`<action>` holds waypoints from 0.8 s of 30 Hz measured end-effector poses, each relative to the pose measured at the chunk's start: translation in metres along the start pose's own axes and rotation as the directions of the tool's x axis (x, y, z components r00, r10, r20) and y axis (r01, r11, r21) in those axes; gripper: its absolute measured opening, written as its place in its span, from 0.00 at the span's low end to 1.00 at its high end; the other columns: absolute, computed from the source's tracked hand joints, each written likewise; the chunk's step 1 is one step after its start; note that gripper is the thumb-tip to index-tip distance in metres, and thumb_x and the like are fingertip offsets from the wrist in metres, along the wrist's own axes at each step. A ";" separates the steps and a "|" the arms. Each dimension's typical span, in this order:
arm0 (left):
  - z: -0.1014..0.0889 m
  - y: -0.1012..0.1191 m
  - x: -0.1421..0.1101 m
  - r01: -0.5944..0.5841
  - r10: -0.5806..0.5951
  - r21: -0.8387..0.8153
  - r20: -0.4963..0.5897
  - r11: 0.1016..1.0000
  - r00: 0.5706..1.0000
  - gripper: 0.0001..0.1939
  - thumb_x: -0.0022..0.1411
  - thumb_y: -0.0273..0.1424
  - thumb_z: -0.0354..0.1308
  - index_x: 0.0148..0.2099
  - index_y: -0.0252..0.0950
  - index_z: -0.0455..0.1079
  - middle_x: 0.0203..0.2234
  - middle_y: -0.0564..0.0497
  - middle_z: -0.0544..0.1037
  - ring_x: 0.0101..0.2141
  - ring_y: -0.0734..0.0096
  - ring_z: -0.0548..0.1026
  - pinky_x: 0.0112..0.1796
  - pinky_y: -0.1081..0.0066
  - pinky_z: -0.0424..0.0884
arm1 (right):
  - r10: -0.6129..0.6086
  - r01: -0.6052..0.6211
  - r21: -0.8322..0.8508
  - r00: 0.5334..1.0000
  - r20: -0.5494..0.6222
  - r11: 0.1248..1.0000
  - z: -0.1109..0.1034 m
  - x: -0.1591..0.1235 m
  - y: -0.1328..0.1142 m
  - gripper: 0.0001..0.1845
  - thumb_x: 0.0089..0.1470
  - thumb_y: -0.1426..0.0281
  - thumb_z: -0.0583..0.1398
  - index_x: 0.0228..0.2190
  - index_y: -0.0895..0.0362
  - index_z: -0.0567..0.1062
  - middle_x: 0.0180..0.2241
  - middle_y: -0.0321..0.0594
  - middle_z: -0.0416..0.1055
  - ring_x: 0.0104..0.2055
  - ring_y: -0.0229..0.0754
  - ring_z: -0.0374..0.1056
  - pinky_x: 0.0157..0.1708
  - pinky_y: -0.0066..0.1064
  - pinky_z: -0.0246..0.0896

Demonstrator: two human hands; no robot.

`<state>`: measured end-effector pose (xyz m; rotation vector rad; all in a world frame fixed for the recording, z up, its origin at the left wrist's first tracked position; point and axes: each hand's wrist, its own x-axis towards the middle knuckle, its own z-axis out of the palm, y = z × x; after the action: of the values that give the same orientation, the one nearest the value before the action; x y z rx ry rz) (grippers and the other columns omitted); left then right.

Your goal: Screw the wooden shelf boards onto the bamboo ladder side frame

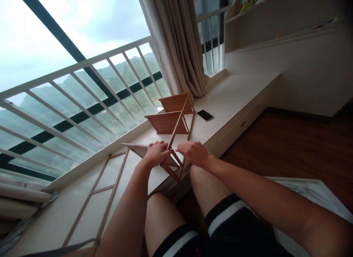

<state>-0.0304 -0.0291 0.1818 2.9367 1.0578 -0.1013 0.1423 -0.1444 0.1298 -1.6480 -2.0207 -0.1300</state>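
A half-built wooden shelf rack lies on its side on the white window bench. Its side frame slants toward me, with two brown shelf boards sticking out to the left. My left hand is curled over the lowest board next to the frame rail. My right hand is closed around the frame's near end, fingers wrapped on a thin rung. A second ladder-like side frame lies flat on the bench to the left, untouched.
A black phone rests on the bench beyond the rack. White window railing runs along the left, a beige curtain hangs behind. My knees are below, dark wood floor and a white shelf unit at right.
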 end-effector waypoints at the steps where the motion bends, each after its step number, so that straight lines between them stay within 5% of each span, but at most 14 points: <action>1: 0.000 0.000 0.000 0.001 -0.001 0.001 0.000 1.000 1.000 0.15 0.63 0.43 0.47 0.38 0.40 0.71 0.38 0.49 0.73 0.46 0.57 0.68 0.48 0.57 0.58 | -0.005 0.005 0.007 1.000 0.007 1.000 0.000 0.000 0.000 0.24 0.68 0.59 0.44 0.37 0.58 0.74 0.36 0.47 0.75 0.39 0.42 0.68 0.32 0.30 0.50; 5: 0.001 0.000 -0.001 0.005 -0.005 0.006 -0.005 1.000 1.000 0.15 0.63 0.43 0.47 0.37 0.40 0.70 0.37 0.49 0.72 0.45 0.57 0.69 0.48 0.58 0.58 | 0.077 -0.076 0.103 0.997 -0.005 0.992 0.005 -0.002 -0.005 0.23 0.67 0.59 0.46 0.33 0.57 0.74 0.33 0.44 0.76 0.36 0.41 0.69 0.32 0.29 0.50; 8: 0.002 0.000 0.000 0.005 -0.005 0.009 -0.012 1.000 1.000 0.15 0.63 0.42 0.47 0.36 0.40 0.70 0.36 0.50 0.72 0.45 0.58 0.69 0.48 0.59 0.58 | 0.269 -0.233 0.377 0.962 -0.043 0.896 0.012 0.000 -0.014 0.22 0.65 0.59 0.50 0.25 0.57 0.72 0.26 0.40 0.74 0.30 0.38 0.68 0.31 0.28 0.51; 10: 0.002 -0.001 0.000 0.003 -0.003 0.010 -0.017 1.000 1.000 0.14 0.62 0.42 0.47 0.36 0.40 0.70 0.36 0.50 0.72 0.44 0.58 0.69 0.47 0.59 0.58 | 0.395 -0.327 0.659 0.917 0.050 0.678 0.016 0.004 -0.021 0.23 0.63 0.61 0.51 0.19 0.57 0.68 0.18 0.36 0.68 0.23 0.36 0.64 0.27 0.27 0.52; 12: 0.002 -0.001 0.001 0.001 -0.001 0.010 -0.018 1.000 1.000 0.14 0.62 0.42 0.47 0.36 0.40 0.69 0.36 0.50 0.72 0.44 0.58 0.69 0.47 0.59 0.58 | 0.458 -0.433 0.844 0.849 0.264 0.317 0.019 0.009 -0.028 0.22 0.61 0.63 0.50 0.18 0.56 0.65 0.12 0.33 0.62 0.15 0.34 0.57 0.20 0.27 0.49; 14: 0.002 -0.001 0.001 0.003 -0.003 0.010 -0.014 1.000 1.000 0.14 0.62 0.42 0.48 0.36 0.40 0.70 0.36 0.50 0.72 0.45 0.59 0.69 0.47 0.59 0.58 | 0.446 -0.514 0.858 0.766 0.462 -0.006 0.020 0.013 -0.032 0.19 0.59 0.63 0.49 0.19 0.55 0.64 0.10 0.31 0.60 0.11 0.33 0.51 0.15 0.27 0.42; 16: 0.002 -0.001 0.001 0.006 -0.006 0.011 -0.013 1.000 1.000 0.14 0.62 0.41 0.48 0.36 0.40 0.70 0.36 0.50 0.72 0.44 0.59 0.69 0.47 0.59 0.59 | 0.431 -0.540 0.833 0.728 0.533 -0.118 0.019 0.014 -0.033 0.18 0.59 0.63 0.49 0.19 0.55 0.65 0.10 0.30 0.60 0.10 0.33 0.49 0.14 0.27 0.40; 18: 0.002 -0.001 0.001 0.009 -0.008 0.010 -0.015 1.000 1.000 0.14 0.62 0.42 0.48 0.35 0.40 0.69 0.36 0.50 0.73 0.44 0.59 0.69 0.47 0.59 0.59 | 0.460 -0.529 0.849 0.756 0.466 0.009 0.018 0.013 -0.032 0.20 0.59 0.63 0.50 0.17 0.55 0.64 0.10 0.31 0.60 0.11 0.33 0.51 0.15 0.26 0.44; 22: 0.003 -0.001 0.000 0.004 -0.004 -0.001 -0.029 1.000 1.000 0.15 0.62 0.43 0.48 0.36 0.40 0.70 0.36 0.50 0.72 0.45 0.58 0.69 0.48 0.59 0.58 | 0.439 -0.410 0.717 0.884 0.161 0.564 0.012 0.009 -0.024 0.25 0.61 0.62 0.51 0.15 0.56 0.66 0.13 0.35 0.64 0.19 0.35 0.61 0.25 0.27 0.53; 24: 0.003 -0.001 0.000 0.005 -0.005 -0.008 -0.033 1.000 0.999 0.14 0.62 0.42 0.48 0.37 0.41 0.70 0.36 0.50 0.73 0.45 0.58 0.69 0.48 0.59 0.58 | 0.400 -0.379 0.571 0.912 0.096 0.728 0.009 0.007 -0.021 0.24 0.63 0.61 0.50 0.18 0.57 0.69 0.17 0.37 0.69 0.23 0.36 0.64 0.27 0.28 0.52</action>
<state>-0.0316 -0.0287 0.1783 2.9390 1.0672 -0.0494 0.1192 -0.1397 0.1303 -1.5871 -1.4250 0.5605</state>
